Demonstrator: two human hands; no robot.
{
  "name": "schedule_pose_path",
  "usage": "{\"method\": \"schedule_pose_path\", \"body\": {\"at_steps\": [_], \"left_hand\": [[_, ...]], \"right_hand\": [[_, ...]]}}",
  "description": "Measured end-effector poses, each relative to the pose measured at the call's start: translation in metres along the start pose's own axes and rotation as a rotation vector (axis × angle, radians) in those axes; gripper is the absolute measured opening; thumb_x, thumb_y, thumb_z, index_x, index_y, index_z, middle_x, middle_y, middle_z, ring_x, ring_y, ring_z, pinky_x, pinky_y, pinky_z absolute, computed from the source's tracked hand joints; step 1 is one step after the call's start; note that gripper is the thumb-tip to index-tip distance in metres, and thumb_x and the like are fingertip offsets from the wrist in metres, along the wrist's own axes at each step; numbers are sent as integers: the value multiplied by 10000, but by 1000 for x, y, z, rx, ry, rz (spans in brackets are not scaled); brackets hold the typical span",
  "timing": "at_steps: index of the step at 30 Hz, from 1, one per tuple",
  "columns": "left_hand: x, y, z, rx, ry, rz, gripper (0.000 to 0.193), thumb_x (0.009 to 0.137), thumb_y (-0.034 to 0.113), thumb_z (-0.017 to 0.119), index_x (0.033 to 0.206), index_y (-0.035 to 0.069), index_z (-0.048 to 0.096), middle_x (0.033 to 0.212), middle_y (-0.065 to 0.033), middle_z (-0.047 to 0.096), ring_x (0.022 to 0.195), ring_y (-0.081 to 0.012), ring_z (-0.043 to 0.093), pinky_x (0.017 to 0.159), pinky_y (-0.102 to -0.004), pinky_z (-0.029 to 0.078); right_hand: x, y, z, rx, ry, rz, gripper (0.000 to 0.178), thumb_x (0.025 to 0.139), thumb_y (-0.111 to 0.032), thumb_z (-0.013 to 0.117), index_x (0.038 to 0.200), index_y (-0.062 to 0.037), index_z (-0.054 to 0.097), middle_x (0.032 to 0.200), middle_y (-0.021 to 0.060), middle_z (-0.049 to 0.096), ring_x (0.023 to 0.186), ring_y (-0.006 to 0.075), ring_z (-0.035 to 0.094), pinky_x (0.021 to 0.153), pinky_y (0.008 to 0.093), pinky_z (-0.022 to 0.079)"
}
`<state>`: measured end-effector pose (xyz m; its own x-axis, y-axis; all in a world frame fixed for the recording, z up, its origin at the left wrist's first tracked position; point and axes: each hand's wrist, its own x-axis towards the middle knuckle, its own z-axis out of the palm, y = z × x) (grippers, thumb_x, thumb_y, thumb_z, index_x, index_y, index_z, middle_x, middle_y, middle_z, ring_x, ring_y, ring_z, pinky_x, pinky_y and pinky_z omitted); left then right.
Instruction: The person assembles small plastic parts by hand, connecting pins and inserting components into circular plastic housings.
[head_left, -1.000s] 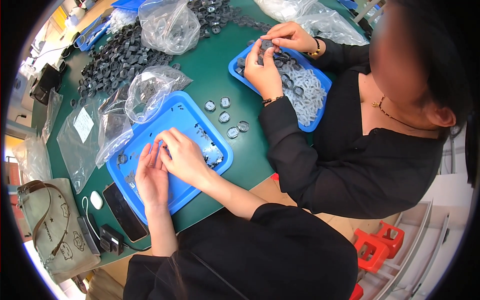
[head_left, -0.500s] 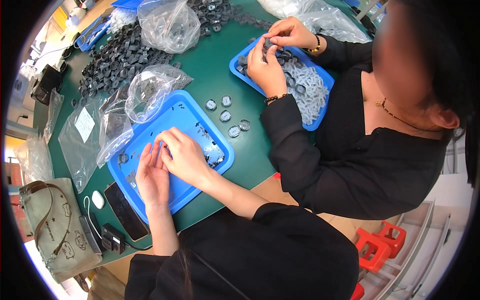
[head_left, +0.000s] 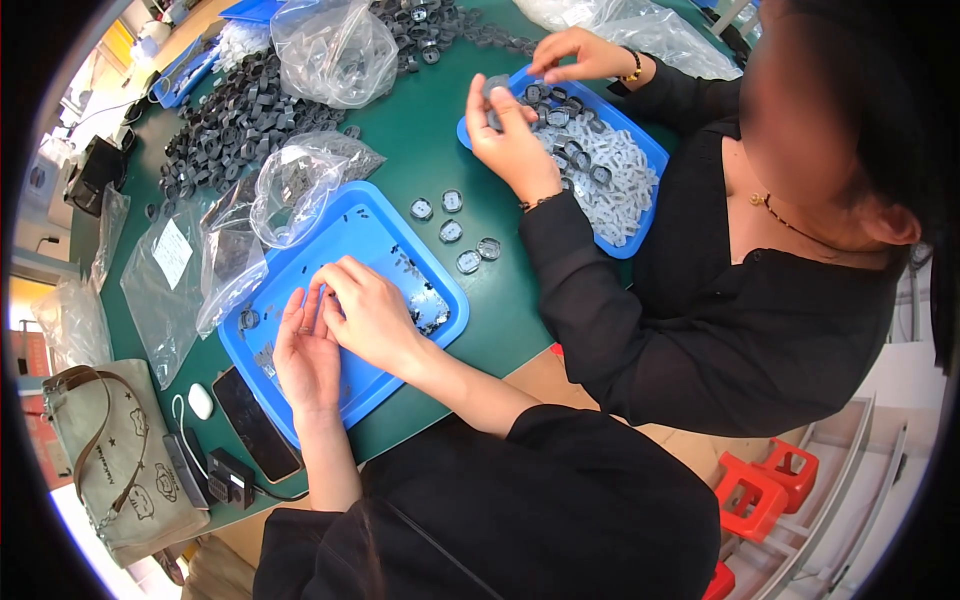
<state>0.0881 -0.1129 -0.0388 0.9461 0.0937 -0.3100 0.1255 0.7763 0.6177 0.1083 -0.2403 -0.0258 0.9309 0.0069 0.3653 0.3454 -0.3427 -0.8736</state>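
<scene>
Over a blue tray [head_left: 350, 240], my left hand [head_left: 310, 358] and my right hand [head_left: 370, 318] meet with their fingertips pinched close together. Whatever sits between them is too small and too covered to name. Small black pieces [head_left: 430, 312] are scattered at the tray's right side. Thin greyish pieces [head_left: 266, 360] and a round dark housing [head_left: 249, 318] lie at its left side. Several similar round housings [head_left: 451, 231] rest on the green table just right of the tray.
A co-worker at the right handles a grey part [head_left: 495, 88] over another blue tray [head_left: 652, 165] of white plastic pieces. Dark rings [head_left: 250, 120] are heaped at the back left, by clear bags [head_left: 335, 50]. A phone [head_left: 256, 424] and fabric bag [head_left: 125, 460] lie at the left.
My hands hold nearly the same place and pose. The co-worker's hands have moved apart, one drawing left with a grey part in its fingers.
</scene>
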Motion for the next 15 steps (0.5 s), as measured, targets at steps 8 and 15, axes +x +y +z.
{"method": "schedule_pose_path", "body": {"at_steps": [8,15], "left_hand": [[1,-2,-2,19,9,-9,396,944,144,534,1272,-63,456,1260,-222,544,1265,-315,478,1101,-444,377],[-1,0,3,15,11,-6,398,932,135,553,1264,-65,460,1261,-208,519,1252,-306,482,1098,-437,383]], "right_hand": [[0,1,0,-7,6,-1,155,798,-1,595,943,-58,585,899,111,589,782,316,625,679,415,511],[1,0,0,5,-7,7,141,804,-1,586,936,-49,576,895,119,584,811,329,619,695,430,509]]}}
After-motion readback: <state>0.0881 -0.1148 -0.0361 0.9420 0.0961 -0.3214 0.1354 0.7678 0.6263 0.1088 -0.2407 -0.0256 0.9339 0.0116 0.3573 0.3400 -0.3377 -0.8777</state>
